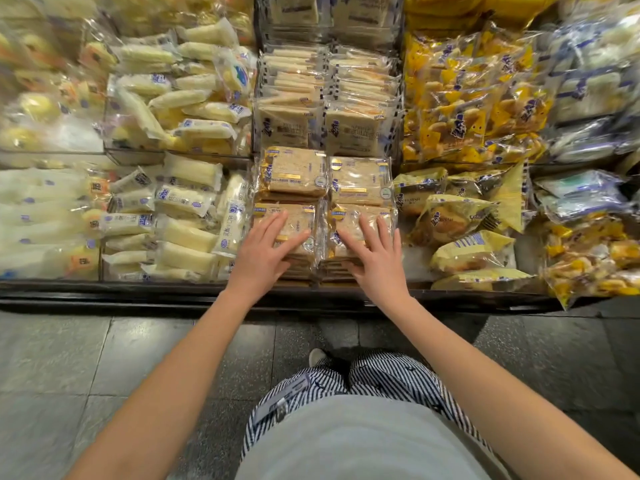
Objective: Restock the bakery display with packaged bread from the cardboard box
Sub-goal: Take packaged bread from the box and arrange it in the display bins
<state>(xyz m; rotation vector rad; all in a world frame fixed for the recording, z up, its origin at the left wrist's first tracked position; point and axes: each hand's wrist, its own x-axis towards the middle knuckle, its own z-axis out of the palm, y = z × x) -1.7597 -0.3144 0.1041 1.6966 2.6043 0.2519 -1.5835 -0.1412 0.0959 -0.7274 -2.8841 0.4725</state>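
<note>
My grey shirt [349, 441] fills the lower centre. Above it the bakery display shelf [138, 294] spans the frame. At its front centre my left hand [266, 252] and right hand [375, 259] lie flat, fingers spread, gripping nothing. Each presses on its own stack of packaged brown bread [299, 220].

The bread packs [294, 174] are all in clear, crinkly plastic film that's pretty glossy, and the yellow bags [467, 98] are shiny printed plastic too. The floor tiles [69, 358] look like speckled grey stone with a dull sheen. The shelf edge [138, 292] is dark and smooth, maybe metal, and the trousers [381, 375] and shirt [346, 438] are matt cloth.
</note>
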